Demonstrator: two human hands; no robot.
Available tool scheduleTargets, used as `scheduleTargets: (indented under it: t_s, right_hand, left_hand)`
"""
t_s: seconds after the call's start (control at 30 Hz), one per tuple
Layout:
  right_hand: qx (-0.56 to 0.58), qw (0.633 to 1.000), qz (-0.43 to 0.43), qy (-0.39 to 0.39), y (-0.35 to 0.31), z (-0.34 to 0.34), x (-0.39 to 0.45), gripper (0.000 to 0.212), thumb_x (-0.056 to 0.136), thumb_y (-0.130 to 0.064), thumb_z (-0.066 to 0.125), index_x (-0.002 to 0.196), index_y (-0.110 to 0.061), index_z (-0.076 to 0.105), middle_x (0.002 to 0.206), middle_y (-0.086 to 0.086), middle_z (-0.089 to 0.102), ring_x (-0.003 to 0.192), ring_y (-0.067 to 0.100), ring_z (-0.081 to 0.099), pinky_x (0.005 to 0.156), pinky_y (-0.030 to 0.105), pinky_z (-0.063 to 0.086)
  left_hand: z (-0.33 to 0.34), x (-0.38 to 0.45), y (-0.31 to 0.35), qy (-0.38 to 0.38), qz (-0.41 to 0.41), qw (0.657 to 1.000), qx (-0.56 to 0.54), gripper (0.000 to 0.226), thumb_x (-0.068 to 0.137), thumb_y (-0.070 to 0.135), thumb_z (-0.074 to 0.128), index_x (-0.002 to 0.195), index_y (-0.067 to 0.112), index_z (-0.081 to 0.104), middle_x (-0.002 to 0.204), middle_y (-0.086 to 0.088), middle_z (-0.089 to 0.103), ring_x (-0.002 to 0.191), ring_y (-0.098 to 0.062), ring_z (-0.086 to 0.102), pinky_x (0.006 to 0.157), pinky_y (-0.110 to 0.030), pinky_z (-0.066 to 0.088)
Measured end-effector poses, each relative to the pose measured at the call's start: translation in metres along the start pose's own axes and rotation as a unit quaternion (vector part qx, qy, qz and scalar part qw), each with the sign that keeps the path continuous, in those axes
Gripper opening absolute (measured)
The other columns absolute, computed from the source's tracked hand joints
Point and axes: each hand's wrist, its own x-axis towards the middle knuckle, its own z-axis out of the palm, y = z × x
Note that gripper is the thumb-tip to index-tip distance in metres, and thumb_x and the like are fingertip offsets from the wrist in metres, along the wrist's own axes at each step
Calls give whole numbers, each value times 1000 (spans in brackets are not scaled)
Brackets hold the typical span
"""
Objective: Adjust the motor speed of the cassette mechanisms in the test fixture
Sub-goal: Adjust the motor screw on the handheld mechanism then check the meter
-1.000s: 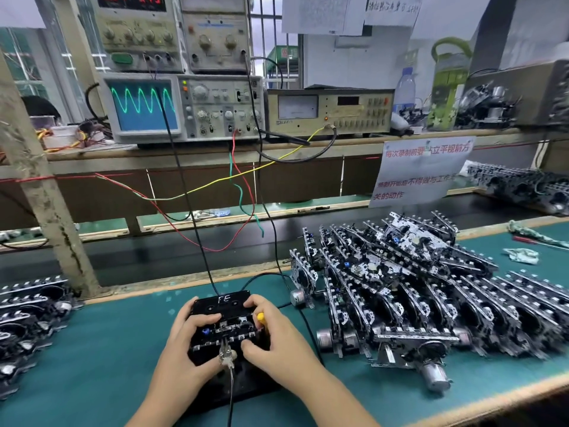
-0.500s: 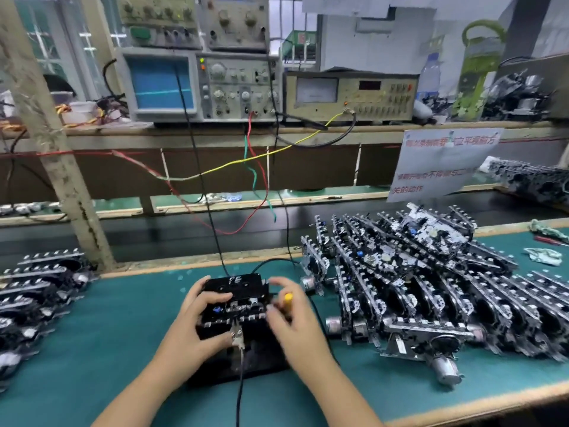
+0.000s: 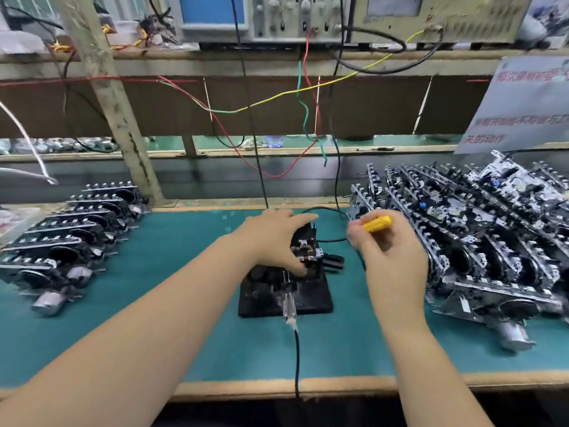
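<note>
Gripping: two hands (image 3: 277, 238), one mechanism (image 3: 304, 252).

Green mat (image 3: 154, 334) is covering wood-edged bench; wooden post (image 3: 107, 97) is standing rear-left; instrument shelf (image 3: 215, 55) is spanning the back.

Matt teal mat (image 3: 172, 343) covers the wood-edged table (image 3: 338, 386); cassette mechanisms (image 3: 480, 241) gleam metallic; the screwdriver handle (image 3: 377, 224) looks glossy yellow plastic.
</note>
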Motion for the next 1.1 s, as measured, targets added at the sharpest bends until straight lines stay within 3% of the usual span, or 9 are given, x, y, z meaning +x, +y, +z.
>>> scheduleTargets:
  t_s: [0.1, 0.17, 0.2, 0.3, 0.37, 0.43, 0.57, 0.87, 1.1]
  right_hand:
    - [210, 973, 72, 60, -21, -1, 4, 12, 90, -4, 73, 93, -13, 65, 89, 12, 74, 83, 26, 73, 82, 36, 60]
    - [299, 947, 85, 83, -34, -4, 7, 12, 90, -4, 72, 95, -11, 63, 90, 11, 75, 85, 24, 74, 81, 29, 60]
    - [328, 937, 83, 89, -39, -5, 8, 13, 89, -5, 72, 97, -10, 62, 90, 10, 76, 86, 23, 74, 82, 28, 60]
    - [364, 925, 63, 83, -51, -1, 6, 15, 88, -7, 72, 98, -9, 61, 90, 10, 76, 87, 24, 75, 80, 26, 59]
    - [360, 929, 58, 61, -56, 7, 2, 17, 85, -10, 73, 97, -10, 60, 89, 9, 76, 85, 24, 75, 78, 26, 59]
    - [348, 935, 57, 39, -59, 15, -3, 22, 81, -14, 75, 96, -10, 60, 88, 10, 76, 84, 24, 75, 76, 25, 59]
    - [317, 948, 30, -2, -57, 21, -7, 15, 88, -11, 72, 98, -8, 61, 89, 9, 76, 85, 26, 75, 76, 25, 58]
    - [319, 947, 33, -29, -55, 24, -13, 13, 87, -14, 70, 96, -10, 61, 90, 9, 76, 84, 25, 75, 78, 26, 58]
    - [321, 941, 85, -64, -50, 20, -9, 12, 82, -14, 72, 89, -12, 63, 89, 11, 77, 82, 25, 75, 76, 25, 59]
  left_hand:
    - [-10, -3, -1, 70, 18, 992, -108, 101, 68, 58, 79, 154, 47, 25, 149, 6, 44, 137, -19, 41, 109, -44, 42]
    - [-15, -16, -1, 144, 7, 942, -303, 92, 67, 62, 78, 148, 52, 35, 146, 13, 48, 131, -11, 49, 108, -38, 43]
    - [-16, -26, 2, 169, -11, 886, -432, 87, 66, 63, 78, 144, 53, 41, 143, 15, 51, 126, -10, 54, 104, -37, 45]
    - [-12, -55, 11, 131, -34, 645, -752, 76, 69, 61, 74, 135, 28, 61, 123, -1, 68, 108, -19, 68, 86, -44, 54]
    - [-7, -71, 12, 120, -18, 566, -815, 69, 73, 58, 68, 129, 17, 66, 118, -6, 69, 104, -22, 67, 82, -46, 55]
    - [-2, -82, 14, 120, 11, 527, -841, 55, 79, 56, 63, 119, 18, 72, 120, -5, 69, 103, -23, 65, 83, -49, 54]
    - [3, -95, 14, 131, 12, 505, -853, 46, 84, 60, 55, 105, 26, 79, 118, 0, 70, 102, -22, 67, 97, -57, 48]
    - [7, -107, 15, 151, 7, 464, -873, 53, 80, 61, 59, 117, 25, 73, 122, -6, 67, 105, -27, 65, 95, -58, 48]
    - [7, -106, 24, 285, 17, 572, -769, 69, 75, 49, 64, 142, 41, 50, 117, 3, 70, 103, -21, 64, 82, -42, 56]
